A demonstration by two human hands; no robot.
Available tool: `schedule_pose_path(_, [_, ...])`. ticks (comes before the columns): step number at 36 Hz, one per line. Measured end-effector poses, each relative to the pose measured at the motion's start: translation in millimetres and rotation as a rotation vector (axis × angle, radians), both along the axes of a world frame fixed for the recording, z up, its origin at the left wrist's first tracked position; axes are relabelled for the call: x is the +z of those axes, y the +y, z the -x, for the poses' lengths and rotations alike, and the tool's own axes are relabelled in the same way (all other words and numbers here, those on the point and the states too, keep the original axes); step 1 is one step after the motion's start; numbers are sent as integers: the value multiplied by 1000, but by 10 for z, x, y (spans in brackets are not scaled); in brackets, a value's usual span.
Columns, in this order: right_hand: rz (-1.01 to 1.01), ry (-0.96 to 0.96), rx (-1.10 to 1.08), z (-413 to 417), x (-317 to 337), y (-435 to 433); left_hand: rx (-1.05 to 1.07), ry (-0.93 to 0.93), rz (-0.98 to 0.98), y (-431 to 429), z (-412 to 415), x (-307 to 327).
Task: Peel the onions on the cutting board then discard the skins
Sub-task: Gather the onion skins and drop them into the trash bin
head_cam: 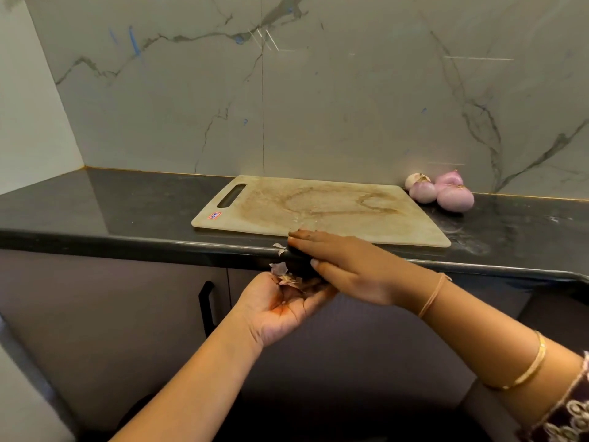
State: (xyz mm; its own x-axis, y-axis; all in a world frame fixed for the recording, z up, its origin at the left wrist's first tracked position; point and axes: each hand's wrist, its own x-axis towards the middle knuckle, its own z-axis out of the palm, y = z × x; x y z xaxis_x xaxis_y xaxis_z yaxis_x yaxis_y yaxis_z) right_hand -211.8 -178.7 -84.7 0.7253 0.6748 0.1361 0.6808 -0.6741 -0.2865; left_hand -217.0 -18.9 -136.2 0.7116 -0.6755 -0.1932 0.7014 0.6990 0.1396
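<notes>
I read the right hand (pixel 344 263) as flat, fingers straight and close together. It is pressed on the front edge of the glossy black stone surface (pixel 127 205), just before the near long edge of the stained beige plastic cutting board (pixel 318 208). The left hand (pixel 280 306) is cupped palm-up just under that front edge, fingers relaxed rather than clenched. A small heap of papery pink-brown onion skins (pixel 288 279) lies in its palm. One pale scrap of skin (pixel 279 247) sits on the front edge by the right fingertips, not yet in the palm. The cluster of peeled pinkish-purple onions (pixel 441 193) rests at the back edge of the surface against the marbled wall, just off the board's far right corner.

To my eye the peeling is done and the skins are being gathered for discarding.

- **Scrap missing the palm:** The skins are light and dry, so a brisk sweep could flick the scrap past the cupped palm and down in front of the grey cabinet door (pixel 127 298).
- **Heap spilling:** The heap sits loose in an unclosed palm, so tilting it on the way to a bin, which I cannot see, would spill it.
- **Bits left behind:** Pale specks near the board's middle may be skin left behind, though I cannot tell.
</notes>
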Motion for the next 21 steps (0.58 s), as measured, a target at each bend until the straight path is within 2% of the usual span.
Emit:
schedule_pose_path(3, [-25,24,22,69,-29,45,39,-3,-27,-18,22,20])
schedule_pose_path(7, [-354,270,69,116,43,58,34,-41,-61,-13,5,-9])
schedule_pose_path(11, [-461,325,66,4,124,125,21,-38,-69,5,-19,-34])
schedule_pose_path(13, [-434,293,32,-72,149,167,13,-36,-55,3,-6,-23])
schedule_pose_path(18, [-105,-3,68,-80,64,295,37,-48,-90,9,-4,-24])
schedule_pose_path(21, [-211,18,82,26,27,279,31,-60,-88,12,17,-12])
